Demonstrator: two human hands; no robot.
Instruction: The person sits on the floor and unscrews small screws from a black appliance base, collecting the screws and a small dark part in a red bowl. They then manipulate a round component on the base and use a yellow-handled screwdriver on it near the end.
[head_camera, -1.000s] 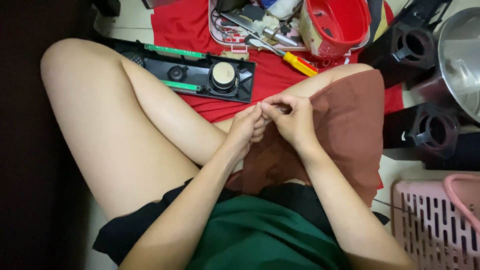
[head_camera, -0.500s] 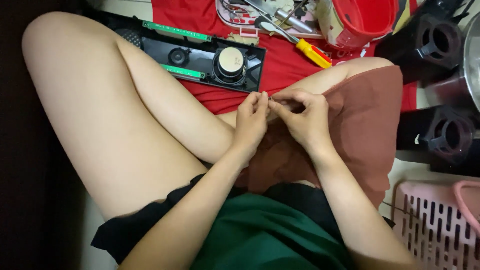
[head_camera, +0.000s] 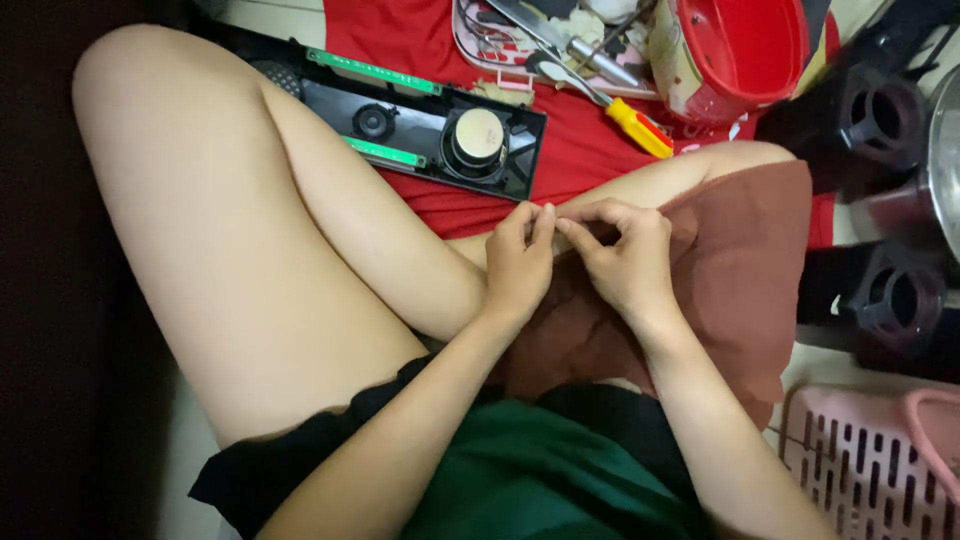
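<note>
My left hand and my right hand meet fingertip to fingertip over my lap, above a brown cloth draped on my right leg. The fingers of both pinch together at one spot; whatever sits between them is too small to see. Beyond my hands, on a red cloth, lies an opened black speaker panel with a round driver and green circuit strips.
A yellow-handled screwdriver lies by a tray of tools. A red plastic tub stands at the back right. Black speaker housings and a pink slotted basket line the right side.
The view has shifted slightly, so the things appear lower and further right. My hands stay pinched together over the brown cloth with only small finger movement.
</note>
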